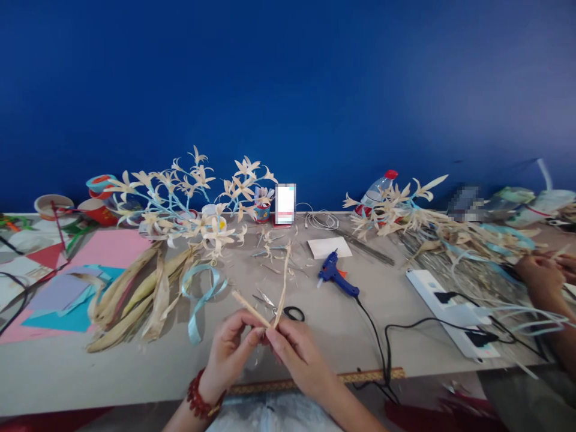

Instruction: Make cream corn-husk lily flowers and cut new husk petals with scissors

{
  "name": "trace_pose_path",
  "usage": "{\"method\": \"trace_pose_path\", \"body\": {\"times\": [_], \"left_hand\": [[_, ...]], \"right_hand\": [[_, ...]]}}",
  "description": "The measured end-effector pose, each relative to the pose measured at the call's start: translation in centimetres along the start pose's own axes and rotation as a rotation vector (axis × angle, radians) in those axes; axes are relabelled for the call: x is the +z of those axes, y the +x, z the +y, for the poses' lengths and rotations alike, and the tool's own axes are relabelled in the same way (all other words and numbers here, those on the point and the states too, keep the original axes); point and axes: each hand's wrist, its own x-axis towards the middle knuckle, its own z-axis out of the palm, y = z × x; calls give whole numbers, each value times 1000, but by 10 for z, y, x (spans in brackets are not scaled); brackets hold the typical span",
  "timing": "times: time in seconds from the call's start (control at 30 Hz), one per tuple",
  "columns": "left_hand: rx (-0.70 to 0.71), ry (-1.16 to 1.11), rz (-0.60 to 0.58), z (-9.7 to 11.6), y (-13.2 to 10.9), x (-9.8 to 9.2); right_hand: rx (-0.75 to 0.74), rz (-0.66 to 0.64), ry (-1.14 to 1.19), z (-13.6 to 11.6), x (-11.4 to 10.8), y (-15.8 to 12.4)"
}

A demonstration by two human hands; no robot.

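— Nearest, by the near edge of the grey table?
— Left hand and right hand, fingertips meeting, pinch pale dried husk strips.
— Behind?
— Black-handled scissors, partly hidden by the strips; blue plastic glue gun farther right. Another person's hands are cut off at the right edge.

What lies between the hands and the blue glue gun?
Head view: black-handled scissors lie between the glue gun and the left hand and right hand, both pinching a husk strip.

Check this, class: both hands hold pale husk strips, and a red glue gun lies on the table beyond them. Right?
Not quite: the head view shows the glue gun is blue. The left hand and right hand do hold husk strips.
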Motion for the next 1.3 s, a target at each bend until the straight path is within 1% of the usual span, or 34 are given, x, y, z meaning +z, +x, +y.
{"method": "trace_pose_path", "body": {"times": [0.1, 0.17, 0.3, 0.37, 0.43, 0.5, 0.57, 0.7, 0.77, 0.87, 0.93, 1.1, 1.23, 1.3], "left_hand": [[5, -4, -12, -1, -1, -1], [-26, -65, -14, -4, -2, 0], [-161, -308, 6, -12, -5, 5], [-210, -432, 13, -15, -5, 8], [-239, -520, 1, -18, -5, 10], [-250, -542, -20, -21, -4, 10], [-211, -468, -51, -20, -3, 7], [51, -187, -122, -6, 2, -1], [110, -66, -139, 3, 5, -3], [105, 19, -161, 10, 6, -4], [84, 8, -165, 9, 5, -4], [54, -90, -146, 2, 1, -2], [25, -130, -132, -5, 1, -3], [6, -156, -115, -8, 1, -3]], "right_hand": [[10, 23, 90, 3, 3, 1], [72, 14, 260, 7, 5, 1], [252, -103, 693, 14, 8, 3], [316, -148, 839, 16, 9, 4], [349, -174, 943, 17, 9, 5], [348, -178, 968, 17, 8, 5], [328, -163, 910, 18, 6, 5], [280, -129, 732, 18, 3, 3], [255, -109, 671, 17, 4, 2], [246, -97, 646, 14, 6, 1], [290, -116, 675, 13, 7, 2], [426, -163, 843, 13, 6, 3], [456, -177, 963, 12, 6, 2], [476, -215, 1041, 12, 6, 2]]}}
